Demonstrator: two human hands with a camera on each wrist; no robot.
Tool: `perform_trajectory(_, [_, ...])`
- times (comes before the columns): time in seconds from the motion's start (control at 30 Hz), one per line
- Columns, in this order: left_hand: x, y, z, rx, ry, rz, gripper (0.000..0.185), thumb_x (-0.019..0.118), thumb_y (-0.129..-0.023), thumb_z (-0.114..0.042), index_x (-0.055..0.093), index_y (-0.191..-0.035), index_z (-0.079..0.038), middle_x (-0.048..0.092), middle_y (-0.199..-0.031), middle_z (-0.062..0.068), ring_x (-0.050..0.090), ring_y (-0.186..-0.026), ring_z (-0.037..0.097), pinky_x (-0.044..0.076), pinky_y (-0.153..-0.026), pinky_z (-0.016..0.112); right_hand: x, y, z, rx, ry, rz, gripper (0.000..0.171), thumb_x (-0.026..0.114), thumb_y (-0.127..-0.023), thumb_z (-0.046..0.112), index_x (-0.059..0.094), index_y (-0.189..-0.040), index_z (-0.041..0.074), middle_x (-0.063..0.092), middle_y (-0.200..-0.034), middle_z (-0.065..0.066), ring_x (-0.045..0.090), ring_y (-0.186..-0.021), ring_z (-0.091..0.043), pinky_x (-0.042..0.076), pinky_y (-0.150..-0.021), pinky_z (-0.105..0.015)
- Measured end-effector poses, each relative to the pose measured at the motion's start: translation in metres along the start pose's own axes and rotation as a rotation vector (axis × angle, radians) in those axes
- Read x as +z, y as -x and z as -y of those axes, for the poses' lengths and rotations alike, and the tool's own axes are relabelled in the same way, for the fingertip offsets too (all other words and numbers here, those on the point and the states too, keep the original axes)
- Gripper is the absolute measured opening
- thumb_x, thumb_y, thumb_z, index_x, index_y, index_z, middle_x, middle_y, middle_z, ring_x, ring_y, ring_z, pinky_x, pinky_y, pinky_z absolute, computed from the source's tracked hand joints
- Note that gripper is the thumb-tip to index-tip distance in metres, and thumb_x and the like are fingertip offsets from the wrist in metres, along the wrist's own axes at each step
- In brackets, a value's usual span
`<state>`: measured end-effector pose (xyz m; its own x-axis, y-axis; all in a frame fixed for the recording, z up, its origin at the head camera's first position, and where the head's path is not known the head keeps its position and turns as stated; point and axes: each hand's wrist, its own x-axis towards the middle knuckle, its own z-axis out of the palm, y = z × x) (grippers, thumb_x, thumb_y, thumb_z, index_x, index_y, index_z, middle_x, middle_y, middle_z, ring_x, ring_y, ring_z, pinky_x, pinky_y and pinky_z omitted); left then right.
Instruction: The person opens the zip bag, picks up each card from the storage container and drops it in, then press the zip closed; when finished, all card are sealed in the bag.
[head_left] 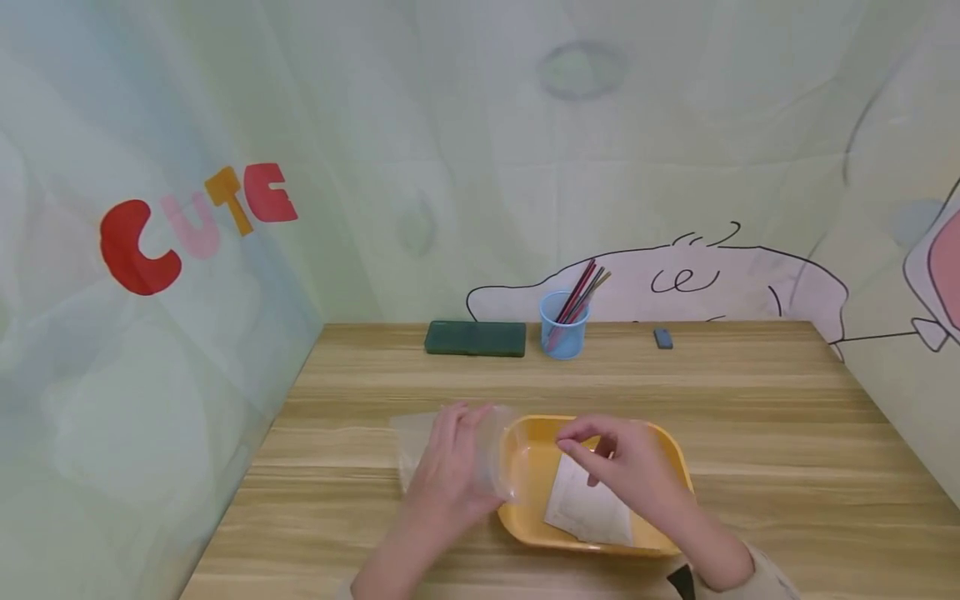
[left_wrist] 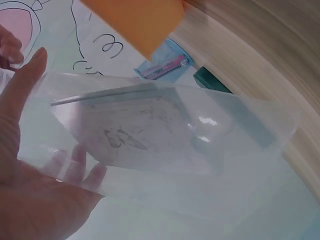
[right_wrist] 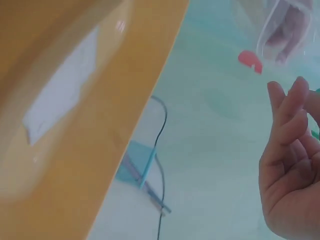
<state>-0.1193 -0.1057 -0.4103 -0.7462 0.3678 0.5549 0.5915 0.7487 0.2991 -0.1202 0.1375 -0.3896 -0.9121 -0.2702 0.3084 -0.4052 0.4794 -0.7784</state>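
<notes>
My left hand (head_left: 446,475) holds a clear plastic bag (head_left: 491,454) at the left rim of a yellow tray (head_left: 525,533). Through the bag's film (left_wrist: 240,165) in the left wrist view shows a pale sheet with grey sketch lines (left_wrist: 125,132); the thumb is on the near side and fingers show through the plastic. Over the tray hovers my right hand (head_left: 630,467), thumb and forefinger tips close together, nothing visible between them. Beneath it, white paper (head_left: 588,504) with faint marks lies in the tray. The right wrist view shows the fingers (right_wrist: 292,105) bent near the bag.
Along the table's back edge lie a dark green case (head_left: 476,339), a light blue cup (head_left: 562,333) of pencils and a small blue block (head_left: 663,338). A printed cloth (head_left: 435,125) hangs behind and on both sides.
</notes>
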Motion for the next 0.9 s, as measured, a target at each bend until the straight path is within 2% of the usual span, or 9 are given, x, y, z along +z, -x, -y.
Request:
perform_trajectory(0.1, [-0.003,0.002,0.007,-0.016,-0.003,-0.006,0.107,0.094,-0.045,-0.036,0.044,-0.134,-0.004,0.046,-0.126,0.017,0.043,-0.121,0.030,0.043,-0.102,0.040,-0.013,0.002,-0.011,0.108,0.084,-0.001,0.005,0.072,-0.087,0.024,0.072,-0.092,0.024,0.067,-0.080,0.016,0.055,-0.047,-0.007,0.039,-0.036,-0.024])
perform_trajectory(0.27, [-0.009,0.005,0.014,-0.040,0.000,0.005,0.104,0.094,-0.046,-0.029,0.044,-0.133,-0.003,0.046,-0.126,0.018,0.043,-0.119,0.031,0.043,-0.101,0.041,-0.026,0.006,-0.031,0.227,0.267,0.028,0.015,0.069,-0.089,0.027,0.073,-0.097,0.015,0.067,-0.081,0.009,0.054,-0.047,-0.007,0.043,-0.040,-0.024])
perform_trajectory(0.4, [-0.010,0.006,0.017,-0.055,-0.007,0.016,0.107,0.095,-0.044,-0.030,0.043,-0.134,-0.003,0.046,-0.126,0.018,0.043,-0.120,0.031,0.042,-0.102,0.042,-0.027,0.011,-0.051,0.226,0.460,0.098,0.020,0.064,-0.093,0.029,0.072,-0.087,0.011,0.059,-0.065,0.008,0.048,-0.046,-0.007,0.041,-0.041,-0.026])
perform_trajectory(0.5, [-0.011,0.007,0.018,-0.051,-0.010,0.024,0.109,0.096,-0.044,-0.030,0.043,-0.134,-0.001,0.046,-0.126,0.018,0.043,-0.120,0.032,0.040,-0.104,0.042,-0.022,0.016,-0.066,0.200,0.567,0.150,0.020,0.065,-0.091,0.030,0.072,-0.084,0.013,0.060,-0.064,0.008,0.054,-0.054,-0.010,0.046,-0.049,-0.031])
perform_trajectory(0.57, [-0.012,0.007,0.018,-0.048,-0.010,0.027,0.109,0.096,-0.043,-0.029,0.043,-0.134,-0.001,0.046,-0.125,0.018,0.043,-0.120,0.033,0.039,-0.105,0.042,-0.016,0.018,-0.076,0.187,0.599,0.183,0.017,0.069,-0.088,0.030,0.072,-0.086,0.013,0.064,-0.073,0.005,0.057,-0.064,-0.013,0.051,-0.057,-0.034])
perform_trajectory(0.63, [-0.012,0.007,0.018,-0.049,-0.008,0.031,0.109,0.096,-0.043,-0.028,0.043,-0.134,-0.001,0.046,-0.125,0.018,0.043,-0.121,0.034,0.038,-0.106,0.043,-0.010,0.020,-0.083,0.198,0.614,0.214,0.024,0.075,-0.082,0.031,0.073,-0.096,0.011,0.065,-0.086,0.002,0.058,-0.069,-0.013,0.053,-0.063,-0.035])
perform_trajectory(0.77, [-0.011,0.008,0.018,-0.046,-0.009,0.031,0.109,0.096,-0.042,-0.027,0.043,-0.133,0.000,0.047,-0.124,0.017,0.043,-0.121,0.035,0.036,-0.107,0.041,0.000,0.021,-0.089,0.260,0.601,0.276,0.048,0.083,-0.072,0.033,0.068,-0.111,0.009,0.054,-0.095,-0.003,0.049,-0.065,-0.012,0.050,-0.059,-0.031])
perform_trajectory(0.9, [-0.009,0.009,0.019,-0.028,-0.012,0.014,0.108,0.096,-0.042,-0.029,0.045,-0.132,0.001,0.048,-0.121,0.017,0.043,-0.120,0.035,0.036,-0.107,0.041,0.005,0.021,-0.090,0.303,0.552,0.287,0.059,0.086,-0.069,0.032,0.062,-0.117,0.007,0.050,-0.100,-0.006,0.048,-0.065,-0.013,0.049,-0.059,-0.030])
